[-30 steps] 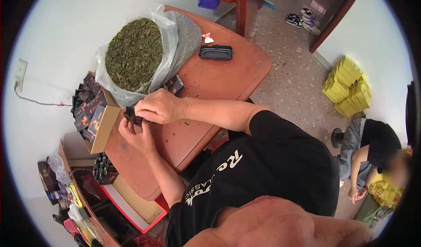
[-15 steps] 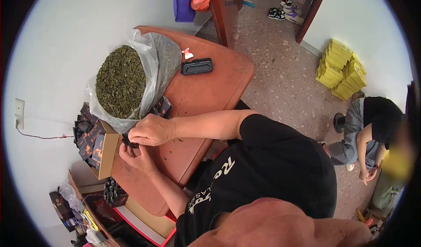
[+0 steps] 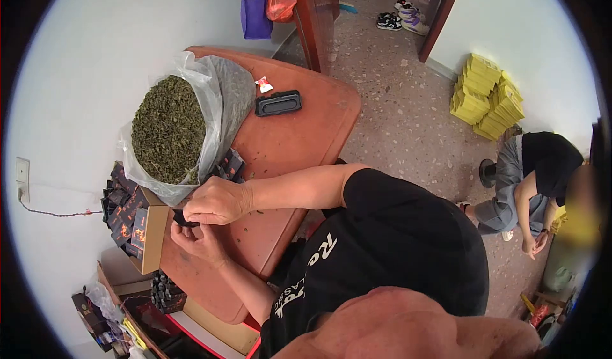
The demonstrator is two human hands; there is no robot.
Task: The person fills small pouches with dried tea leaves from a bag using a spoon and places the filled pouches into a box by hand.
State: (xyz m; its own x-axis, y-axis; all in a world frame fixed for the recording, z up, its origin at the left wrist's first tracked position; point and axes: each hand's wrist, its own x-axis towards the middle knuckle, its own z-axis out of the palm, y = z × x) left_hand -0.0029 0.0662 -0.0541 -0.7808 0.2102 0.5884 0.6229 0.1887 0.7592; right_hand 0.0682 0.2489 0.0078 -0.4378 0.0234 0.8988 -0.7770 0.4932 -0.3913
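A small black packet (image 3: 181, 219) is between my two hands at the left edge of the table. My left hand (image 3: 199, 243) grips it from below with its fingertips. My right hand (image 3: 218, 201) is closed over its upper end, and the fingers hide much of the packet. Just beyond my hands, a large clear plastic bag (image 3: 226, 85) stands open, full of dried green-brown leaves (image 3: 169, 129). To the left, a cardboard box (image 3: 153, 234) holds several black packets (image 3: 127, 215) with orange print. More dark packets (image 3: 231, 165) lie by the bag, close to my right hand.
The red-brown table (image 3: 306, 129) carries a black plastic tray (image 3: 278, 103), a small red-and-white wrapper (image 3: 263, 84) and leaf crumbs. Below its near end is an open carton (image 3: 223, 333). A seated person (image 3: 542, 174) is at right, near yellow stacks (image 3: 488, 97).
The whole view has shifted slightly, so the table and bag sit a little lower and further left. My hands stay together on the black packet, which shows more between them.
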